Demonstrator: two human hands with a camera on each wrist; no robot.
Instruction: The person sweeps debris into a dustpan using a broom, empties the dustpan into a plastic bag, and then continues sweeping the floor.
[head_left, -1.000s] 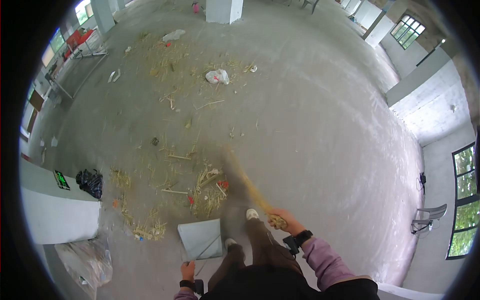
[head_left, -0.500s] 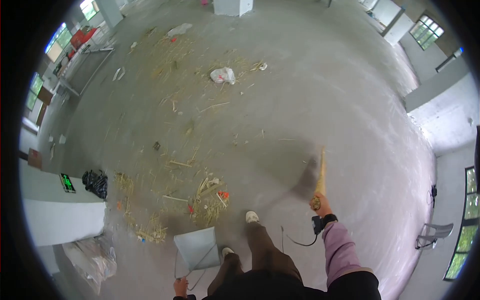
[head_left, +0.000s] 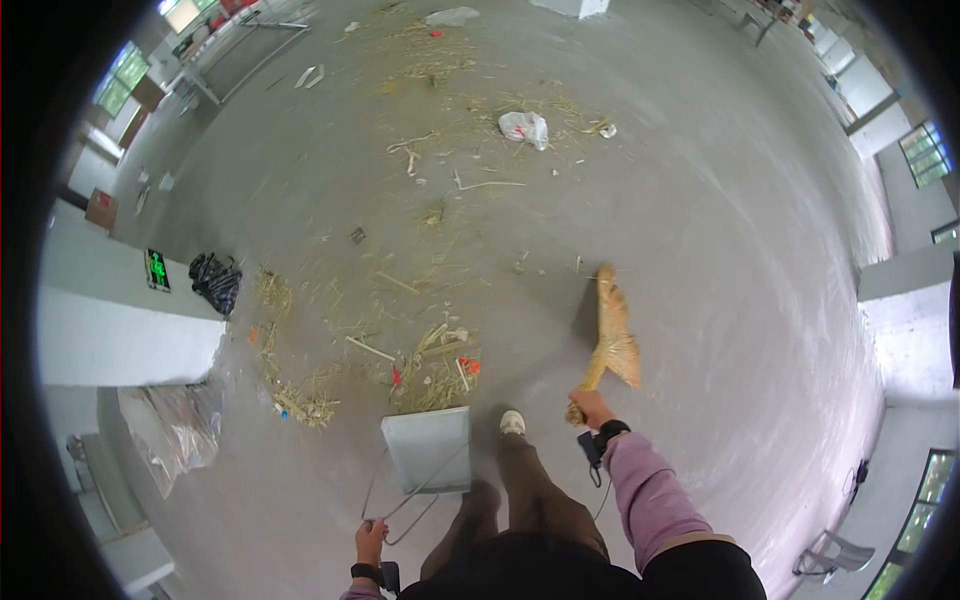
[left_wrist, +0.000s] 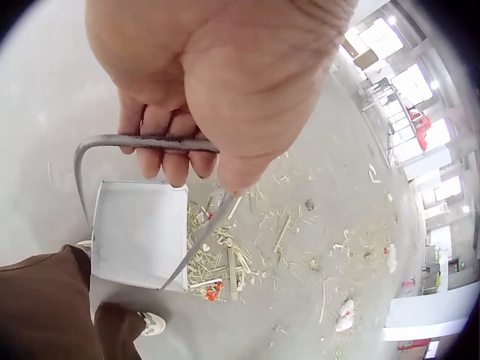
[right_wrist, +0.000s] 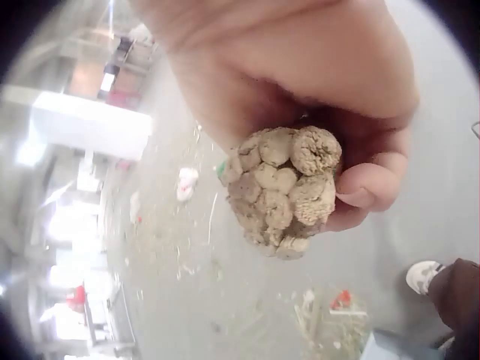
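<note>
My left hand [head_left: 369, 543] has its fingers curled round the wire handle [left_wrist: 142, 140] of a pale grey metal dustpan [head_left: 428, 452]. The dustpan is low by my feet, its far edge right at a pile of straw and wood bits [head_left: 435, 375] with red scraps in it. In my right hand [head_left: 592, 408] I grip a yellow straw broom [head_left: 613, 335] by its handle. The broom's fan-shaped head points forward, to the right of the pile and apart from it. The right wrist view shows the bundled stalk ends [right_wrist: 281, 187] of the handle.
More loose straw [head_left: 305, 395] lies left of the dustpan. A white plastic bag [head_left: 525, 128] sits among straw farther ahead. At left are a pillar [head_left: 130, 330], a black bag [head_left: 215, 282] and a clear plastic sheet [head_left: 175, 430]. A grey chair [head_left: 835, 555] stands at right.
The broom has swung from beside the pile out to the right, and its head now shows broadside. The dustpan sits closer to the pile. The head view has turned left.
</note>
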